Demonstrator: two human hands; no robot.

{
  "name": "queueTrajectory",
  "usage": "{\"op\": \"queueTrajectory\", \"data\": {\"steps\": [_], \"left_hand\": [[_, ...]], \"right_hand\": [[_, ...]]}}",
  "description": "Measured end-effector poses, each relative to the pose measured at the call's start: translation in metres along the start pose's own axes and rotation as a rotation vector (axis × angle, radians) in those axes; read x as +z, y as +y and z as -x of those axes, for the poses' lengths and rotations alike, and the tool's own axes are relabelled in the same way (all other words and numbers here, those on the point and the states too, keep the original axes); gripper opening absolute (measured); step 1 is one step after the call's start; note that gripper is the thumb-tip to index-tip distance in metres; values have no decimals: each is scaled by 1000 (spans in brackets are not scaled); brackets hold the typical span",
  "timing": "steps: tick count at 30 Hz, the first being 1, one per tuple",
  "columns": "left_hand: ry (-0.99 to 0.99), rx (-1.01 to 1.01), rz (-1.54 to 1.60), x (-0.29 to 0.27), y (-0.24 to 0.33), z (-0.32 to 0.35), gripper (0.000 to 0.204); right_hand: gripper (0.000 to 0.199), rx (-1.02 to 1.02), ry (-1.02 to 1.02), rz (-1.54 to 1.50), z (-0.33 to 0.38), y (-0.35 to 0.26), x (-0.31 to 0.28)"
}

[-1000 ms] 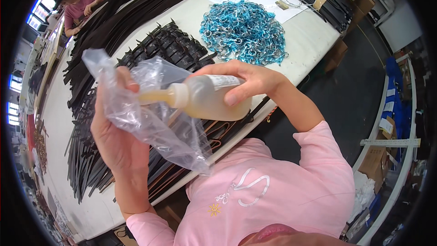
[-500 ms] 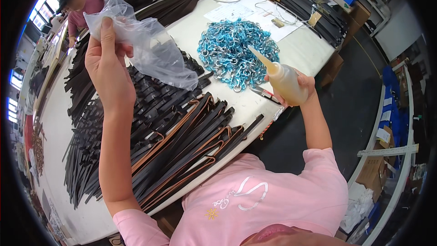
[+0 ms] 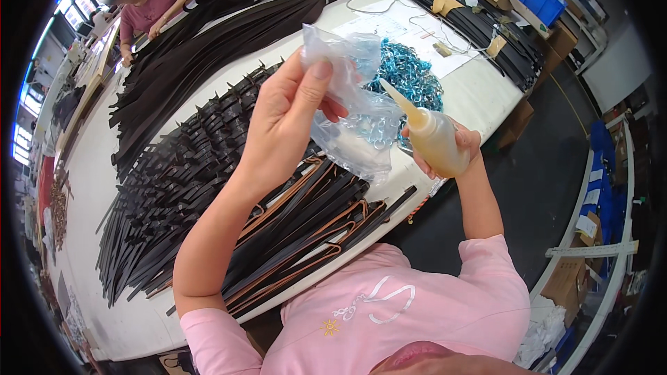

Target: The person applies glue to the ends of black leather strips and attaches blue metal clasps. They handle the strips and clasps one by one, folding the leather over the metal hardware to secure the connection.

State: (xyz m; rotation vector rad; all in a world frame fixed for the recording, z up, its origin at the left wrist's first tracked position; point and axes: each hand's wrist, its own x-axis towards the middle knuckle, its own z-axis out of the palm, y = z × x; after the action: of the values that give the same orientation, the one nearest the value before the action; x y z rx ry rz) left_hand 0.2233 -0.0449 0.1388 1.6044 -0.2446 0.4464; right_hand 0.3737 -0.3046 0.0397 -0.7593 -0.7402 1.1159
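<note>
Right now both hands are busy over the worktop (image 3: 479,105): the left hand (image 3: 288,111) pinches a clear bag (image 3: 358,140), its grip narrow, thumb pressed to fingers with crumpled film between them. And on the other side, the right hand (image 3: 470,140) has the bottle (image 3: 439,142), grip wrapped round the body, pale yellow showing through, the nozzle (image 3: 401,101) slanting up and leftward. That nozzle shows along its whole length, so having the bottle outside the bag looks like the part that's done! The film hangs just beside the bottle; whether the two brush, you can't tell.

What's left, then? Neither is down: bag and bottle are both held up, and any drop at the tip is too small to make out. Beyond the bag sits the heap of blue and silver clips (image 3: 417,75), partly seen through the film. Lower left, black straps (image 3: 208,146) fan out, brown strips (image 3: 306,191) beside them; no hand is on either, and how finished they are can't be judged from here. Farther back, dark bands (image 3: 236,55) lie lengthwise, a co-worker (image 3: 156,3) bent beside them.
</note>
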Motion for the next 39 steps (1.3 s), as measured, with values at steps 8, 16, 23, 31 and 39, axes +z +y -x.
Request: {"op": "queueTrajectory", "data": {"steps": [8,16,23,31,39], "left_hand": [[67,21,147,9,-1,2,21],[419,-3,425,-11,0,-19,29],[465,43,305,-65,-32,-47,22],[329,-69,141,-18,-50,-59,26],[263,70,165,-14,-47,-48,32]], "right_hand": [[97,154,-233,-208,-24,25,6],[88,149,-238,-320,-21,26,30],[82,-488,309,196,36,-27,-65],[82,-542,1497,1341,48,-78,-212],[99,-394,1769,1513,84,-59,-241]]}}
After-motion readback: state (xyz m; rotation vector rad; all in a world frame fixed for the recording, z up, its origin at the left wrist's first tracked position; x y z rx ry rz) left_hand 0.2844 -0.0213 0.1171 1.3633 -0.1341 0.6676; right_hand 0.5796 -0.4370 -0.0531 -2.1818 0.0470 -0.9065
